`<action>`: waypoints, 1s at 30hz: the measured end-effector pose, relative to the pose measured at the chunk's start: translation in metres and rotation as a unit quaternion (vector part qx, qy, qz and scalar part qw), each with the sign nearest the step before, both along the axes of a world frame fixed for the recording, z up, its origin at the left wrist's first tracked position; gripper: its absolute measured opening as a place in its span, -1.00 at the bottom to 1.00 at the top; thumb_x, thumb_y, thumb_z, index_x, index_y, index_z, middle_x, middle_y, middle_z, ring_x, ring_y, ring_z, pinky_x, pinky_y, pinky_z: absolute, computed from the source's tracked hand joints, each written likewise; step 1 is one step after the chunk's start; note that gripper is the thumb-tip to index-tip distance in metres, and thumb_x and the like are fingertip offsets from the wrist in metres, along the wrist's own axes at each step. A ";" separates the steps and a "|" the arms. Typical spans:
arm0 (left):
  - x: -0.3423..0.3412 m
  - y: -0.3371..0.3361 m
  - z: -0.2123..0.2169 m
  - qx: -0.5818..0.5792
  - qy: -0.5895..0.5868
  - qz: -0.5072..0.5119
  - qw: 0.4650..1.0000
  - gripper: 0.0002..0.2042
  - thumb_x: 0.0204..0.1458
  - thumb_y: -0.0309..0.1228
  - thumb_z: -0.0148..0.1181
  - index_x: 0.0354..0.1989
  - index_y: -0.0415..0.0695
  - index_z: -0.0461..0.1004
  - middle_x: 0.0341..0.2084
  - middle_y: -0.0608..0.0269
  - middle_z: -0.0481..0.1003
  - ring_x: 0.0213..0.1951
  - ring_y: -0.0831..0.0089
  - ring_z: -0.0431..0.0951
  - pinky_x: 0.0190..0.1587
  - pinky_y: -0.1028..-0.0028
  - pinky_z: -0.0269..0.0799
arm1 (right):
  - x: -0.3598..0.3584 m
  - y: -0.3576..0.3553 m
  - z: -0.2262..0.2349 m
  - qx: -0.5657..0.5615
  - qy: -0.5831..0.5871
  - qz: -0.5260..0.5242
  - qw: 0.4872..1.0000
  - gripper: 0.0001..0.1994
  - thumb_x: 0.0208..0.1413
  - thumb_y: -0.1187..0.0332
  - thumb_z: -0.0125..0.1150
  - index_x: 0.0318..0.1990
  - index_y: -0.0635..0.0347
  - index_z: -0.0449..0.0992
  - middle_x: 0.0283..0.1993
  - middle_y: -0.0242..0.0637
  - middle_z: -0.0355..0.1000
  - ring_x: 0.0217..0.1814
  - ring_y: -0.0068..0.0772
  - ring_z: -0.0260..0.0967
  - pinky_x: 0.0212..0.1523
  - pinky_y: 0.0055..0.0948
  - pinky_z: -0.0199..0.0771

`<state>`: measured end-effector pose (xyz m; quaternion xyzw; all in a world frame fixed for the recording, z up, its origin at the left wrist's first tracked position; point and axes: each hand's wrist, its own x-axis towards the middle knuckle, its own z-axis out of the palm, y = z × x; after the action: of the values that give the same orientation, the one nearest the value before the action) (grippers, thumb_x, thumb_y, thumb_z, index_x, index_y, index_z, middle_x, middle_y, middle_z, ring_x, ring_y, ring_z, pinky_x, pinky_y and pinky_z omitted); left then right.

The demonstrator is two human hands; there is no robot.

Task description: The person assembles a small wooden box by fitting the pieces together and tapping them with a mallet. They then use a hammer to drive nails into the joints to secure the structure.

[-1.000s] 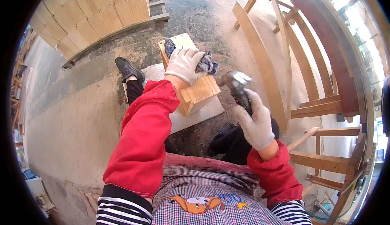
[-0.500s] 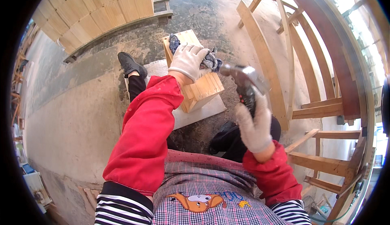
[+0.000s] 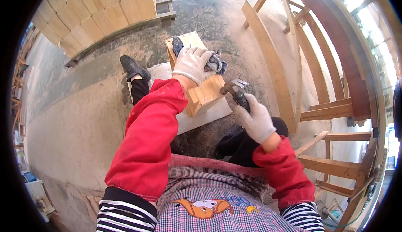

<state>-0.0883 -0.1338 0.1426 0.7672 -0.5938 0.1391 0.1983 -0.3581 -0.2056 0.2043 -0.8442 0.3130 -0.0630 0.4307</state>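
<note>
Workpiece: pale wooden box (image 3: 200,81), stiff, likely heavy enough to sit firm; rests on a white slab (image 3: 197,121) on the concrete floor (image 3: 75,119), between the person's legs.
Cloth: grey rag (image 3: 215,62), soft, bunched on the box top.
Left hand (image 3: 190,64): gloved, palm down, fingers curled over rag and box, arm extended.
Right hand (image 3: 256,121): gloved, closed round the dark handle of a claw hammer (image 3: 234,89); head just beside the box's right edge.
Grip: best low on the handle.
Surroundings: wooden frames (image 3: 301,85) at right.
</note>
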 end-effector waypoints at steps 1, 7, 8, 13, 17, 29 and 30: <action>-0.002 -0.001 0.002 0.009 0.010 0.004 1.000 -0.42 -0.06 -0.05 0.37 0.13 -0.06 0.46 0.05 0.14 0.49 0.16 0.15 0.44 0.30 0.15 0.17 | 0.000 -0.004 0.006 -0.047 -0.027 0.017 0.998 -0.62 0.21 0.27 0.21 0.11 0.23 0.38 -0.36 0.09 0.50 -0.24 0.13 0.54 -0.22 -0.13 0.49; -0.002 0.001 0.004 0.012 0.036 0.003 0.999 -0.44 -0.06 -0.06 0.37 0.11 -0.05 0.48 0.06 0.16 0.49 0.17 0.17 0.43 0.32 0.15 0.16 | 0.005 0.025 0.034 0.012 -0.194 -0.054 0.980 -0.58 0.22 0.34 0.23 0.18 0.27 0.33 -0.33 -0.18 0.44 -0.38 -0.31 0.41 -0.23 -0.34 0.46; -0.002 0.000 0.004 0.000 0.033 -0.004 0.999 -0.43 -0.07 -0.08 0.38 0.12 -0.05 0.47 0.05 0.15 0.49 0.16 0.15 0.43 0.30 0.16 0.18 | 0.004 0.030 0.024 -0.015 -0.160 -0.060 0.985 -0.57 0.22 0.31 0.22 0.18 0.24 0.33 -0.33 -0.08 0.48 -0.35 -0.14 0.48 -0.21 -0.29 0.48; -0.002 0.001 -0.001 -0.006 0.026 -0.007 1.000 -0.41 -0.09 -0.06 0.38 0.13 -0.04 0.46 0.06 0.13 0.48 0.17 0.13 0.43 0.29 0.16 0.19 | 0.009 0.016 0.021 -0.043 -0.008 0.026 0.999 -0.60 0.21 0.25 0.21 0.14 0.21 0.36 -0.28 0.12 0.50 -0.19 0.19 0.52 -0.18 -0.17 0.49; 0.001 0.002 -0.001 0.015 0.024 0.003 1.000 -0.38 -0.09 0.00 0.36 0.13 -0.05 0.46 0.05 0.12 0.49 0.16 0.12 0.43 0.29 0.15 0.19 | 0.005 0.031 0.037 -0.033 -0.153 -0.005 0.988 -0.60 0.23 0.28 0.20 0.14 0.26 0.36 -0.29 0.08 0.50 -0.21 0.11 0.54 -0.16 -0.22 0.50; -0.001 -0.001 0.000 0.001 0.019 0.000 1.000 -0.40 -0.10 -0.02 0.37 0.12 -0.04 0.47 0.06 0.13 0.49 0.17 0.12 0.44 0.29 0.15 0.20 | 0.007 0.043 0.038 -0.004 -0.173 -0.001 0.985 -0.59 0.20 0.35 0.23 0.17 0.25 0.36 -0.29 0.06 0.49 -0.22 0.08 0.56 -0.14 -0.26 0.52; -0.002 -0.003 0.001 -0.006 0.018 -0.005 1.000 -0.40 -0.10 -0.03 0.37 0.12 -0.04 0.47 0.06 0.13 0.49 0.17 0.12 0.44 0.29 0.16 0.20 | 0.006 0.041 0.025 -0.044 -0.118 -0.004 0.992 -0.59 0.21 0.29 0.23 0.15 0.24 0.35 -0.29 0.11 0.50 -0.20 0.17 0.55 -0.15 -0.19 0.53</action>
<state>-0.0908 -0.1365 0.1436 0.7652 -0.5932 0.1283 0.2144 -0.3516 -0.1641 0.2292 -0.8478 0.2601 -0.1771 0.4268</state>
